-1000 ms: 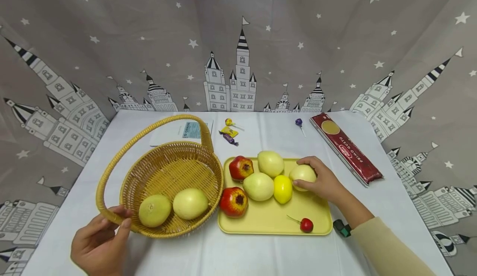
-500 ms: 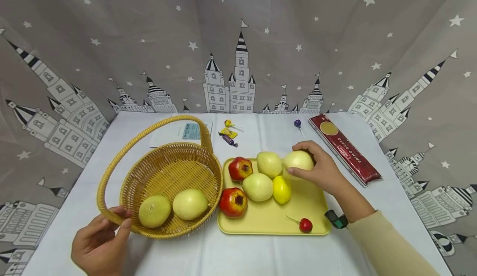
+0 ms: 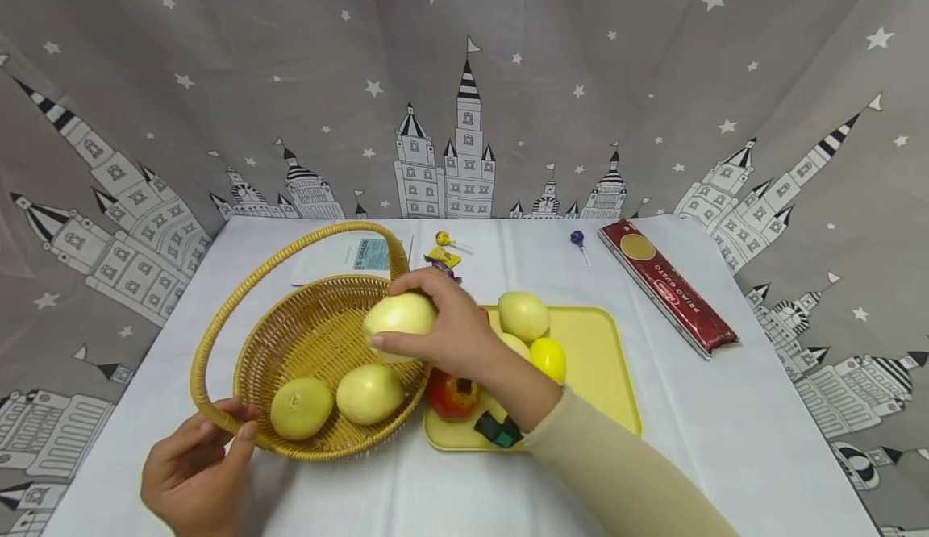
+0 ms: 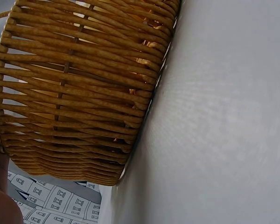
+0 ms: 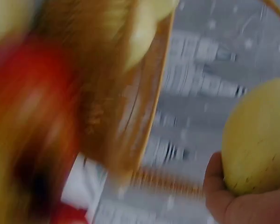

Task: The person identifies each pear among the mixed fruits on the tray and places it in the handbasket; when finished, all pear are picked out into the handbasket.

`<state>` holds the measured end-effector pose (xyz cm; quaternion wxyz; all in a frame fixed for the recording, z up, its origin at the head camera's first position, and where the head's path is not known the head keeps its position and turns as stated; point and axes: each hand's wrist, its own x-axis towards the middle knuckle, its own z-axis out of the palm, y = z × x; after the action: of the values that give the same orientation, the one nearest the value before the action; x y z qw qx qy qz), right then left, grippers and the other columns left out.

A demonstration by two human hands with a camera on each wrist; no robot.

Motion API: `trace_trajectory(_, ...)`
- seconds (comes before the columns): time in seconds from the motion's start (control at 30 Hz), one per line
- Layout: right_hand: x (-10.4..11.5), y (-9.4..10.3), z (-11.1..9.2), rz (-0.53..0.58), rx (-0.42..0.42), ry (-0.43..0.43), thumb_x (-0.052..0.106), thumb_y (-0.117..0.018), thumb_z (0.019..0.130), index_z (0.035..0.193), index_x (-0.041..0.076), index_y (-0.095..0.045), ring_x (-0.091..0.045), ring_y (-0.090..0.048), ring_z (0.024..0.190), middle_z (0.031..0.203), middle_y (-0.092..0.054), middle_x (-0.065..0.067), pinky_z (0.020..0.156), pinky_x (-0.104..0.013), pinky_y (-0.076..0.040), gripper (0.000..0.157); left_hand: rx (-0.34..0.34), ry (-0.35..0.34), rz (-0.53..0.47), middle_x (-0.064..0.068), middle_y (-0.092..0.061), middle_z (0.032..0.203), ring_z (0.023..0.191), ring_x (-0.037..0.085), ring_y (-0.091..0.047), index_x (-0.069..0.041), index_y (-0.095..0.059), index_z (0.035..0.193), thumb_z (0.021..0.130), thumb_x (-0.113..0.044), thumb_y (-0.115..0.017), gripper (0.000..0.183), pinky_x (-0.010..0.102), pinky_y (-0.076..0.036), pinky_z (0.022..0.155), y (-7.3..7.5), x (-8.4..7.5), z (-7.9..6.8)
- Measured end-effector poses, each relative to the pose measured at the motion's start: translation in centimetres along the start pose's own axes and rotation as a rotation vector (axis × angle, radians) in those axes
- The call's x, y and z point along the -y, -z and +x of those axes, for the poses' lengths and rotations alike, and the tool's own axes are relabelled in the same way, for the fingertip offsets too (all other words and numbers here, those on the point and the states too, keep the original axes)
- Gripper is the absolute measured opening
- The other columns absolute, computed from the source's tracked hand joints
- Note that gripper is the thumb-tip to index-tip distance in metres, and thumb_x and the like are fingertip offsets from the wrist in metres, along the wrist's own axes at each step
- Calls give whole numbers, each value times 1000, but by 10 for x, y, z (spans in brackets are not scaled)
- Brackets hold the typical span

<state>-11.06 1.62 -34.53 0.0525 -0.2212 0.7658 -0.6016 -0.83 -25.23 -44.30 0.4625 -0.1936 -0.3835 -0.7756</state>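
My right hand [image 3: 457, 323] grips a pale yellow-green fruit [image 3: 401, 323], smooth with small brown specks in the right wrist view, above the right side of the wicker basket [image 3: 327, 331]. Two similar fruits [image 3: 370, 394] lie inside the basket near its front. My left hand [image 3: 199, 464] holds the basket where its arched handle [image 3: 239, 319] meets the front-left rim. The yellow tray [image 3: 602, 360] to the right bears a pale fruit [image 3: 524, 315], another partly covered by my right arm, a lemon [image 3: 547, 360] and a pomegranate [image 3: 453, 394]; a second pomegranate is mostly hidden behind my hand.
Behind the basket lies a white packet [image 3: 327, 259] with a blue label. A yellow lollipop [image 3: 444, 239] and wrapped candies [image 3: 443, 259] are at the back middle. Farther right are a purple lollipop [image 3: 576, 239] and a long red packet [image 3: 668, 287].
My right hand has lifted the pale fruit from the tray's right side and carried it left over the basket. My left hand stays at the handle. The cherry is now hidden behind my right arm.
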Motion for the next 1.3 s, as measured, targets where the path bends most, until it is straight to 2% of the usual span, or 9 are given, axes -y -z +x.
trace_trajectory(0.1,6,-44,14,51,-32,-71,37,-86,71,113,27,-60,-11,-60,91,113,-56,14,71,-26,-58,50,25,6,52,43,-60,90,78,40,-69,29,-44,86,53,40,-65,41,39,-62,73,2,0,1)
trace_trajectory(0.23,2,-102,25,116,-67,-149,38,-87,69,109,25,-59,-5,-57,87,108,-55,14,68,-20,-55,50,50,3,115,41,-61,91,78,38,-69,26,-48,88,55,38,-67,40,37,-62,74,4,-1,3)
trace_trajectory(0.3,-3,-122,27,93,-76,-171,40,-87,69,108,26,-58,-2,-55,87,107,-53,15,68,-16,-53,51,45,2,122,41,-62,91,79,38,-70,27,-48,88,55,38,-66,40,37,-62,75,5,-1,3)
trace_trajectory(0.4,-13,-139,29,47,-115,-174,40,-88,67,107,26,-58,-1,-53,86,106,-51,15,66,-15,-51,52,29,3,122,41,-62,91,79,38,-70,27,-48,88,55,39,-66,39,37,-62,75,4,-2,3)
trace_trajectory(0.5,-22,-144,32,6,-144,-168,40,-88,67,107,27,-57,-1,-53,85,106,-49,15,66,-15,-51,53,18,5,120,42,-61,91,79,38,-70,27,-47,87,54,40,-65,39,38,-62,75,4,-3,2)
trace_trajectory(0.63,-30,-143,39,-60,-122,-173,42,-88,66,109,28,-58,-1,-52,86,107,-48,15,69,-14,-50,54,4,4,124,42,-61,91,78,38,-70,28,-46,87,54,41,-63,40,38,-62,74,4,-5,2)
trace_trajectory(0.83,-37,-138,48,-161,-64,-260,42,-89,64,106,27,-61,-2,-51,83,102,-49,12,70,-14,-49,54,8,16,73,43,-60,91,78,41,-69,30,-44,87,53,43,-62,41,39,-62,73,4,-3,-2)
trace_trajectory(1.07,-38,-134,50,-135,-21,-308,42,-89,64,105,26,-61,-4,-52,83,100,-49,10,69,-16,-49,53,2,9,93,43,-61,91,78,40,-69,28,-45,88,53,42,-62,41,39,-62,73,4,-2,-4)
trace_trajectory(1.3,-41,-129,52,-146,-24,-278,39,-88,68,110,23,-62,-6,-54,95,106,-56,10,84,-18,-49,52,19,9,105,42,-61,91,78,39,-69,28,-46,88,54,41,-62,40,38,-62,73,5,-2,-2)
